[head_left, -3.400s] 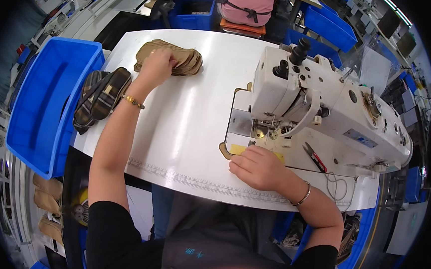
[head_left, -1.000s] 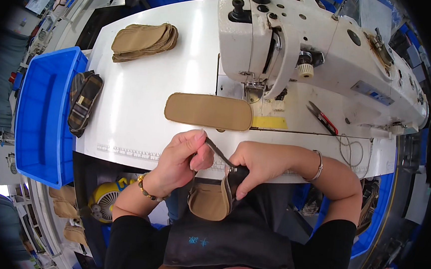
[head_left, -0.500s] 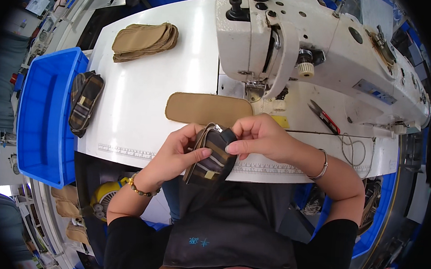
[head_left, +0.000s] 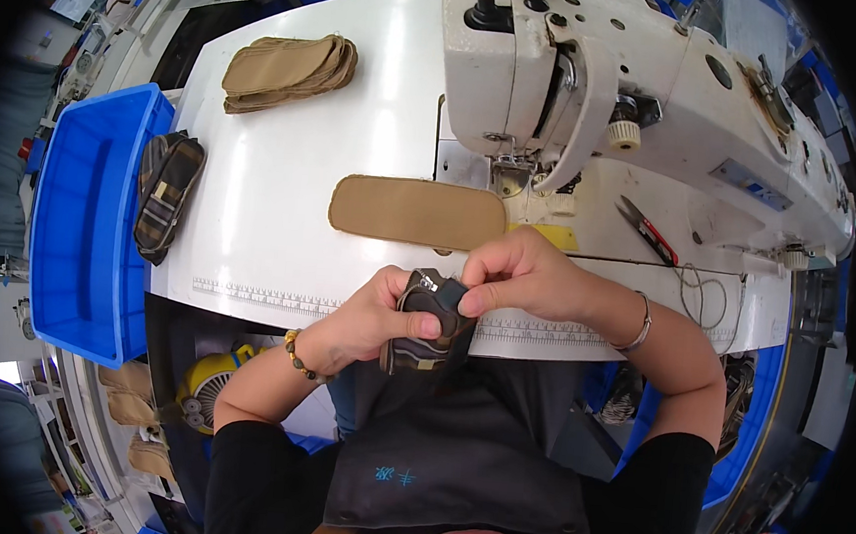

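Both hands (head_left: 370,318) (head_left: 519,273) grip a plaid pouch (head_left: 422,328); a blue bin (head_left: 737,475) holds dark items (head_left: 738,390)

Blue characters (head_left: 394,476) mark the apron (head_left: 476,499), a scale (head_left: 262,296) (seemingly numbered) the table (head_left: 283,207), and a blurred label (head_left: 751,183) the sewing machine (head_left: 668,105).

Worn on the head, the fisheye camera looks steeply down at close range over the apron (head_left: 472,488), left hand (head_left: 377,318), right hand (head_left: 525,274) and table (head_left: 274,197), its wide field bending straight edges.
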A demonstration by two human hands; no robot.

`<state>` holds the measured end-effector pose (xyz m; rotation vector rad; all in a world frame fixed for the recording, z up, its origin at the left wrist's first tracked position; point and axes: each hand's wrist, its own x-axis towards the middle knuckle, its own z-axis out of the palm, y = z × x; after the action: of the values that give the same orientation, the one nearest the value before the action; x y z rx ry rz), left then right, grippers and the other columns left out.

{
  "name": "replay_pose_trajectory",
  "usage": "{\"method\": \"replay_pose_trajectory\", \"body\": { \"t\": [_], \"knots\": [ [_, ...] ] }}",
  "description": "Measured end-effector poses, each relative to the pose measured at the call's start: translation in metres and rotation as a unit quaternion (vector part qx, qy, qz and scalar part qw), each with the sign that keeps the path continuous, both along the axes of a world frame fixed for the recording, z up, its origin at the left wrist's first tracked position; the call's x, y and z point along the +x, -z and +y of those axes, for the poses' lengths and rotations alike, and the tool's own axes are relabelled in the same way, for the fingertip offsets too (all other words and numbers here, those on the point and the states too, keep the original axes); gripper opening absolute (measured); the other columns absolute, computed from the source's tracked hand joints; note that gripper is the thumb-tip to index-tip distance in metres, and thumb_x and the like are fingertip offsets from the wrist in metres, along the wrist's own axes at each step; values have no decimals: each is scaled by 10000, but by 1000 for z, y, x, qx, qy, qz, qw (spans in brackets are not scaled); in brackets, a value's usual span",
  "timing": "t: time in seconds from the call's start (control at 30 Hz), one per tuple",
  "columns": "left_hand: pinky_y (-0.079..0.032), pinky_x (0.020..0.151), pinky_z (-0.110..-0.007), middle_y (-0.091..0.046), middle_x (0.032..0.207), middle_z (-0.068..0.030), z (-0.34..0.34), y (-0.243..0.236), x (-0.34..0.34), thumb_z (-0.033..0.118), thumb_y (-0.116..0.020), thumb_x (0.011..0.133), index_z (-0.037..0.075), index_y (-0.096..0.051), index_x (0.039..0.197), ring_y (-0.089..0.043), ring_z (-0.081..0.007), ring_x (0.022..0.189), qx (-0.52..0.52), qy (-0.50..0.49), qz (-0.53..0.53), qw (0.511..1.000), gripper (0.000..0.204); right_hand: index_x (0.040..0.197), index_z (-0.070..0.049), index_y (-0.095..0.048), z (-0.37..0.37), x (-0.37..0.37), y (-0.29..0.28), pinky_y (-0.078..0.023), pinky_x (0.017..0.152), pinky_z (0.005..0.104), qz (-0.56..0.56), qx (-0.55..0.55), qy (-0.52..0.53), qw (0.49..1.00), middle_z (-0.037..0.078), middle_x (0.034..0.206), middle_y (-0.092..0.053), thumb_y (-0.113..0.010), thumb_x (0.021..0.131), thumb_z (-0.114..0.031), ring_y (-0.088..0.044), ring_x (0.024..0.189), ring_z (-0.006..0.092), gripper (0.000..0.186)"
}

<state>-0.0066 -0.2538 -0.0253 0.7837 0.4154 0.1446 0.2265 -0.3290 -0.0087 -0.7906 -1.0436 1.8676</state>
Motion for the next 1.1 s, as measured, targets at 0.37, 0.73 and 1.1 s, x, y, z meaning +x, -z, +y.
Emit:
{"method": "replay_pose_trajectory", "body": {
  "t": [0.37,0.73,1.1],
  "knots": [
    [-546,780,-252,-712,963,-48,0,-14,-2,230,-704,944,-5,-671,1068,-655,-86,853,71,-70,8,995,268,864,9,-698,-1,-3,4,-496,678,225,-23,18,9,1000,21,791,-677,-747,884,-77,-622,731,65,101],
    [-457,747,-214,-621,894,28,-7,-30,-11,182,-645,987,44,-607,967,-551,-44,820,93,-92,112,985,144,886,-1,-707,-13,-16,-3,-471,578,209,-69,-23,-18,997,8,756,-674,-751,896,-162,-609,661,46,167],
    [-436,752,-210,-583,891,16,-26,-28,-17,140,-587,1012,49,-549,1012,-517,-38,817,129,-146,125,973,99,893,2,-716,-19,-22,-11,-466,576,212,-148,25,-1,989,30,742,-695,-744,900,-121,-619,653,40,127]
  ]
}}
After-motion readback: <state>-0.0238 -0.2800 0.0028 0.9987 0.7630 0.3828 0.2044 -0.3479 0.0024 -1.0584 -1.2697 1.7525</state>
